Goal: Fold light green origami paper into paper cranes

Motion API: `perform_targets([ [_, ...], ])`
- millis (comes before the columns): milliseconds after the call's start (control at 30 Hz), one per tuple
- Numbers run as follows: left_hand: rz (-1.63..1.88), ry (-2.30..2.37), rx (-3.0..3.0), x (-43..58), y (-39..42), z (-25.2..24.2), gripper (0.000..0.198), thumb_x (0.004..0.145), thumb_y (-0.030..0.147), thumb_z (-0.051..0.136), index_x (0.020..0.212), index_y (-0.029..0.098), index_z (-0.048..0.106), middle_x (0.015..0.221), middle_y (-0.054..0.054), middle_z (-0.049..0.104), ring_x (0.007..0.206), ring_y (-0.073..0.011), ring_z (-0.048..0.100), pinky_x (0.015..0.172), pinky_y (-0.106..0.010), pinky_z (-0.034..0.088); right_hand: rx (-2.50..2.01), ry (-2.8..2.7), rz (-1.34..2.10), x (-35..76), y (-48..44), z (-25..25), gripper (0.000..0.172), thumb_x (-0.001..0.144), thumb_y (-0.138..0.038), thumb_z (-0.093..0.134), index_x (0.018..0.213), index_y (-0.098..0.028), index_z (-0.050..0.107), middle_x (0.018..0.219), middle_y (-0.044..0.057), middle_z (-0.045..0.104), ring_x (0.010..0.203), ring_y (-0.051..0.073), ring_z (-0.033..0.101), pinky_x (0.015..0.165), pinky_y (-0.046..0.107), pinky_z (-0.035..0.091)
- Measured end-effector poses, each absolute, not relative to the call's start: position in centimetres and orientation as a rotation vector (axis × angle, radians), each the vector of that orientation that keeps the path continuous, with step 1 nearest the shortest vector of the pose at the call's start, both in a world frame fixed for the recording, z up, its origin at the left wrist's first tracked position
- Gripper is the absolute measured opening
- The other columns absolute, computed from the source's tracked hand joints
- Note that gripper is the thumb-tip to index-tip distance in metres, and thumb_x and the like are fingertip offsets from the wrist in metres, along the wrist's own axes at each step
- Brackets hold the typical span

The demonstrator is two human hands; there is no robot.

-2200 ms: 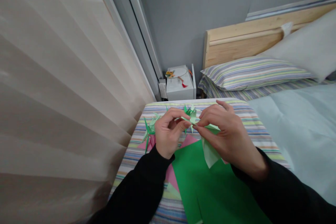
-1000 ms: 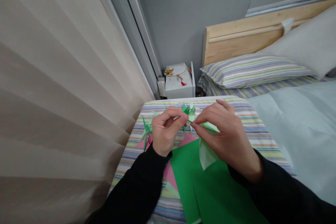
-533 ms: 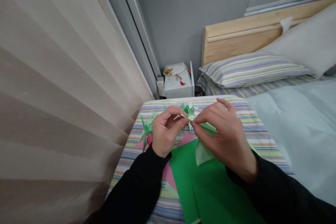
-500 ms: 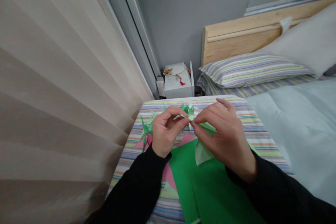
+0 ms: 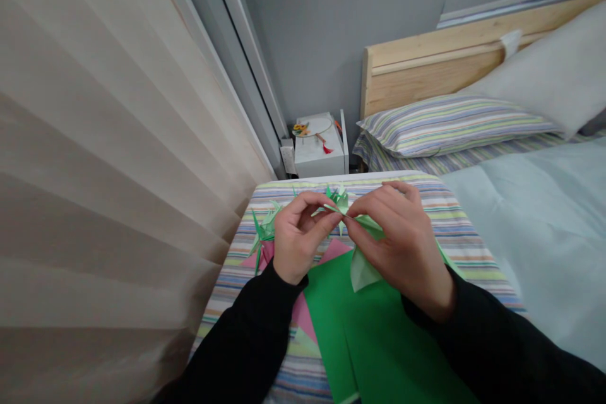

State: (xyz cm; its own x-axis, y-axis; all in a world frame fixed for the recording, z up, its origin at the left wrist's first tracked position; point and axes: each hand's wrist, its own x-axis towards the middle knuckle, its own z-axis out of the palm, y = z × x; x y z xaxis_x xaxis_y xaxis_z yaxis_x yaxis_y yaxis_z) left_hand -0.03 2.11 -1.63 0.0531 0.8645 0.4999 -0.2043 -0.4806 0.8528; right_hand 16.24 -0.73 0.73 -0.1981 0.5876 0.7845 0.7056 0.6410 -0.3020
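Note:
My left hand [image 5: 303, 237] pinches a small pale green piece of folded paper [image 5: 335, 208] between thumb and forefinger. From the other side my right hand [image 5: 402, 233] grips the same piece with thumb and fingertips, tip to tip with the left. Below my right palm shows a larger pale green paper [image 5: 363, 273]; whether it joins the pinched piece I cannot tell. Dark green paper sheets [image 5: 374, 334] lie under both hands. Folded green paper cranes [image 5: 265, 227] stand left of my left hand, with more paper cranes [image 5: 337, 196] just beyond the fingertips.
Pink paper [image 5: 305, 319] pokes out beside the green sheets on the striped tablecloth [image 5: 473, 246]. Behind the table, a white bedside cabinet [image 5: 319, 164] carries a round fan with a red tassel. A curtain [image 5: 118, 202] hangs at left; a bed [image 5: 534, 196] stands at right.
My right hand has shifted slightly left and tilted, its fingers drawn in a little. My left hand keeps its pinch, almost unmoved. The view has shifted slightly.

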Motion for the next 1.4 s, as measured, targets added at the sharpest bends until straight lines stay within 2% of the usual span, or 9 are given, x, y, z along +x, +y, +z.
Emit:
perform_targets([
  [167,1.497,0.672,1.394,0.13,2.0,-1.6,0.02,0.076,0.022,0.086,0.081,0.017,0.067,0.078,-0.001,0.069,0.075,-0.0127,0.065,0.072,-0.024,0.054,-1.037,-1.902,-0.212,16.2,-0.86,0.79,0.015,0.093,-0.013,0.065,0.08,-0.021,0.062,0.079,0.0,0.072,0.08,0.02,0.065,0.1,0.044,0.038],
  [300,1.483,0.678,1.362,0.05,2.06,-1.85,0.021,0.077,0.022,0.086,0.081,0.017,0.066,0.08,-0.001,0.07,0.077,-0.0126,0.066,0.075,-0.025,0.053,-1.03,-1.899,-0.207,16.16,-0.9,0.83,0.015,0.094,-0.013,0.063,0.081,-0.021,0.063,0.079,0.0,0.073,0.08,0.019,0.064,0.098,0.043,0.039],
  [500,1.452,0.742,1.376,0.1,2.03,-1.58,0.026,0.073,0.028,0.089,0.08,0.017,0.067,0.078,-0.002,0.069,0.074,-0.0134,0.065,0.071,-0.025,0.053,-0.997,-1.891,-0.167,16.17,-0.8,0.61,0.013,0.096,-0.014,0.061,0.085,-0.021,0.066,0.083,0.001,0.076,0.081,0.02,0.065,0.091,0.041,0.041],
  [867,1.494,0.725,1.412,0.15,2.12,-1.92,0.019,0.078,0.025,0.085,0.08,0.017,0.068,0.08,-0.001,0.068,0.078,-0.0133,0.064,0.074,-0.025,0.053,-0.963,-1.918,-0.17,16.06,-0.81,0.4,0.013,0.098,-0.015,0.061,0.091,-0.016,0.072,0.089,0.004,0.077,0.082,0.023,0.065,0.075,0.04,0.043],
  [1100,1.499,0.764,1.373,0.21,2.12,-1.94,0.02,0.079,0.027,0.085,0.083,0.017,0.067,0.082,-0.002,0.068,0.079,-0.0128,0.064,0.076,-0.023,0.051,-0.972,-1.93,-0.239,16.01,-0.89,0.49,0.009,0.096,-0.016,0.066,0.095,-0.014,0.074,0.094,0.006,0.078,0.086,0.025,0.065,0.077,0.041,0.043],
  [1400,1.478,0.698,1.269,-0.22,2.37,-2.47,0.018,0.081,0.022,0.083,0.087,0.018,0.066,0.086,-0.001,0.068,0.08,-0.0115,0.063,0.078,-0.023,0.052,-0.974,-1.935,-0.269,15.78,-0.82,0.3,0.009,0.098,-0.017,0.064,0.101,-0.017,0.072,0.097,0.002,0.079,0.09,0.023,0.067,0.095,0.045,0.04],
])
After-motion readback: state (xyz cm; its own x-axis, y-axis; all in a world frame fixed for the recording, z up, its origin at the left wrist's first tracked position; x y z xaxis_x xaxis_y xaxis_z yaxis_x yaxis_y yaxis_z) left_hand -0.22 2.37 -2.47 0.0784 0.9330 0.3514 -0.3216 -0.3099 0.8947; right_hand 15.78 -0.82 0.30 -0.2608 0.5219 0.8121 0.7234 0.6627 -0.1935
